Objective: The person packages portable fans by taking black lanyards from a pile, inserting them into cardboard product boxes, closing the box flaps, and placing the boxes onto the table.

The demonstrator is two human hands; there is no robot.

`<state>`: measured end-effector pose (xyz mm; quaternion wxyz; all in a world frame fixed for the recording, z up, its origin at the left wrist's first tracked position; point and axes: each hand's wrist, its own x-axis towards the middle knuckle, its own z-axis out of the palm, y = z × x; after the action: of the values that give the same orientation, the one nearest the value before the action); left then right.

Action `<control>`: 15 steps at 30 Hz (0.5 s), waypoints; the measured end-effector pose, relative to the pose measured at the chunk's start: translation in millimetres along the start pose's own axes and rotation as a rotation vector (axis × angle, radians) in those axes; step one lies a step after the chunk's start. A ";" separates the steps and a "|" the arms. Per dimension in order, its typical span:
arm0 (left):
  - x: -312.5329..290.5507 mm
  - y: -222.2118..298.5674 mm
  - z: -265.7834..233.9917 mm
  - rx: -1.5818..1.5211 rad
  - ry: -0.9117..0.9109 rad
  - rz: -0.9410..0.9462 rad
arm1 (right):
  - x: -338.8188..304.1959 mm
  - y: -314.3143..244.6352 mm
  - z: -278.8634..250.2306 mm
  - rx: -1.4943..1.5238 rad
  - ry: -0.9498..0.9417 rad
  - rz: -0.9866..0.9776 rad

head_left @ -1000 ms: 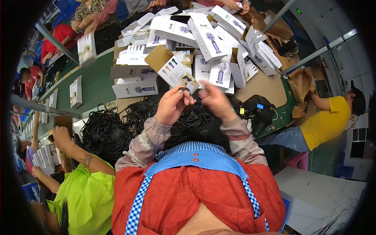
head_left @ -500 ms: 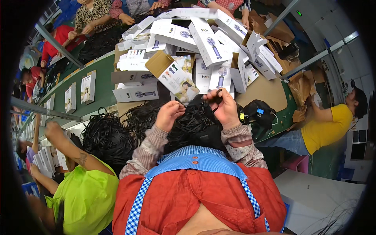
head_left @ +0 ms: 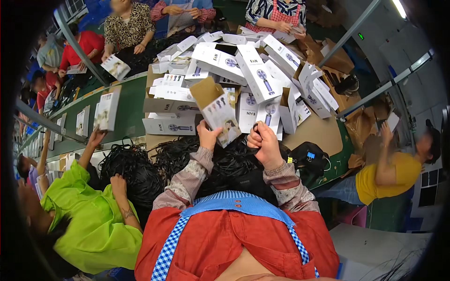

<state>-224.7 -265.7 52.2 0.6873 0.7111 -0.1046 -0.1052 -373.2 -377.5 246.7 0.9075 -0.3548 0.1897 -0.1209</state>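
A white printed carton (head_left: pixel 226 117) with its brown top flap raised stands tilted in front of me. My left hand (head_left: pixel 207 136) is closed on its lower left edge. To the right of the carton, my right hand (head_left: pixel 265 146) is closed in a fist around a thin black strap (head_left: pixel 255 127), of which only a small loop shows. Below and between my hands lies a tangled heap of black straps (head_left: pixel 232 161). Beyond them rises a big pile of white fan cartons (head_left: pixel 255 70), some with flaps standing up.
A black fabric item (head_left: pixel 310 159) with blue and yellow clips lies on the right. Left runs a green belt (head_left: pixel 96 110) carrying cartons. A co-worker in lime green (head_left: pixel 96 215) lifts a carton (head_left: pixel 108 108) there. Several others work across the table; one in yellow (head_left: pixel 389 175) is at right.
My left hand has moved from above the straps onto the tilted carton and grips it. My right hand has lowered slightly and closed. The lime-green co-worker now raises a carton.
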 end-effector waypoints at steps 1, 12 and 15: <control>-8.0 11.9 0.9 -0.001 -0.012 0.002 | 1.1 -8.1 4.9 0.002 0.007 -0.010; -93.2 80.2 -60.0 -0.130 -0.389 -0.047 | 41.3 -40.3 97.5 -0.082 -0.251 -0.332; -105.1 79.2 -69.4 -0.264 -0.383 -0.146 | 63.0 -4.1 64.9 -0.137 -0.311 -0.285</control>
<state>-305.1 -171.2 134.3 0.7323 0.5880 -0.1667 -0.3002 -289.0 -363.9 277.2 0.8733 -0.4534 0.0032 -0.1784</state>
